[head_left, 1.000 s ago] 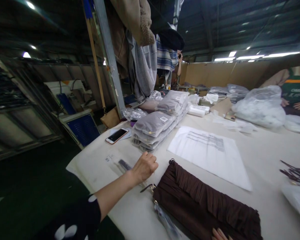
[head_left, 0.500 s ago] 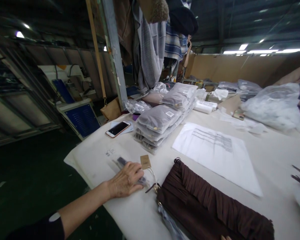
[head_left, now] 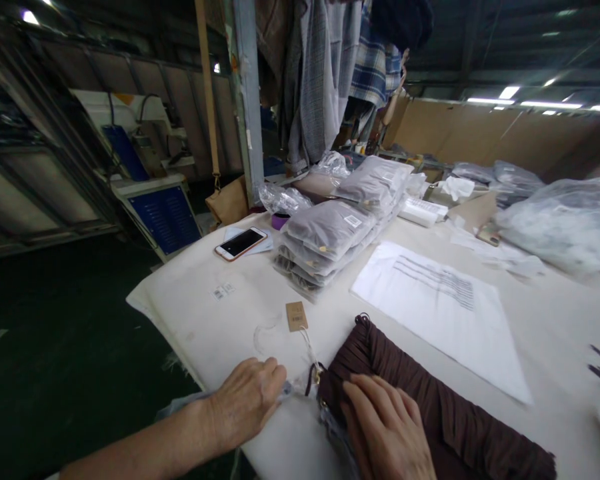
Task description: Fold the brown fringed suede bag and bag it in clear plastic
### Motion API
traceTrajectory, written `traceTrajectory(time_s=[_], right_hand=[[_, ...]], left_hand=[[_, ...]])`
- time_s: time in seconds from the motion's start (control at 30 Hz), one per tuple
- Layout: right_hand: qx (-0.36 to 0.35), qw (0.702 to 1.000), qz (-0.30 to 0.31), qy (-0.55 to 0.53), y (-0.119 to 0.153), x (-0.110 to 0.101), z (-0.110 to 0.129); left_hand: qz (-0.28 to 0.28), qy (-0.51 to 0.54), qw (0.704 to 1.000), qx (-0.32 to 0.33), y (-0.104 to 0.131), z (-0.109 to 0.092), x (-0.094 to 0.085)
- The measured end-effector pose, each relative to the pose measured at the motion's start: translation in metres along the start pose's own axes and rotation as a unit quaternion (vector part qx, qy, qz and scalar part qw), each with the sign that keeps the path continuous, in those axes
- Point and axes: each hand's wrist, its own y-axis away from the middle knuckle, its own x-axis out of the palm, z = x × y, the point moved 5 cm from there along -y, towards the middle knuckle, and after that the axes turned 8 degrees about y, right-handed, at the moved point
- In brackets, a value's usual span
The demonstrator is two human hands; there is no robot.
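Observation:
A dark brown pleated bag point(head_left: 450, 407) lies at the lower right of the table. My right hand point(head_left: 385, 423) rests on its left end, fingers together and bent over the fabric. Left of the bag, my left hand point(head_left: 253, 400) is closed on a crumpled clear plastic strip point(head_left: 289, 388), which also shows under my wrist. A brown card tag point(head_left: 297, 316) on a white string lies just above, tied near the bag's metal clasp. More bluish plastic point(head_left: 335, 427) lies along the bag's near edge, partly under my right hand.
Stacked grey bagged packages point(head_left: 325, 237) stand behind the tag, beside a phone point(head_left: 241, 244). A white printed plastic bag point(head_left: 440, 313) lies behind the brown bag. A large clear bag point(head_left: 565, 220) sits at the right. The table's left edge point(head_left: 167, 343) drops to a green floor.
My right hand has come into view onto the brown bag. My left hand has moved down and nearer, and the plastic under it has shifted toward the table's left edge. The view has turned slightly left.

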Motion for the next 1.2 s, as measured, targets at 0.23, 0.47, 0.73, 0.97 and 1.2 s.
traceTrajectory(time_s=[0.23,0.47,0.73,0.97,1.2], right_hand=[[0.032,0.95,0.302,-0.069,-0.079,0.051,0.0],[-0.011,0.907,0.407,-0.107,-0.09,0.069,-0.008],[-0.015,0.874,0.455,-0.17,-0.097,0.082,-0.012],[0.006,0.866,0.423,-0.266,-0.092,0.063,-0.03],[0.056,0.851,0.372,-0.366,-0.084,0.061,-0.033]], left_hand=[[-0.149,-0.052,0.986,0.06,0.009,0.001,0.003],[-0.262,-0.05,0.956,0.125,0.016,-0.003,-0.012],[-0.272,-0.028,0.953,0.13,0.019,-0.001,-0.01],[-0.038,0.127,0.99,-0.049,0.01,0.01,0.02],[0.035,0.187,0.979,-0.07,0.013,-0.001,0.013]])
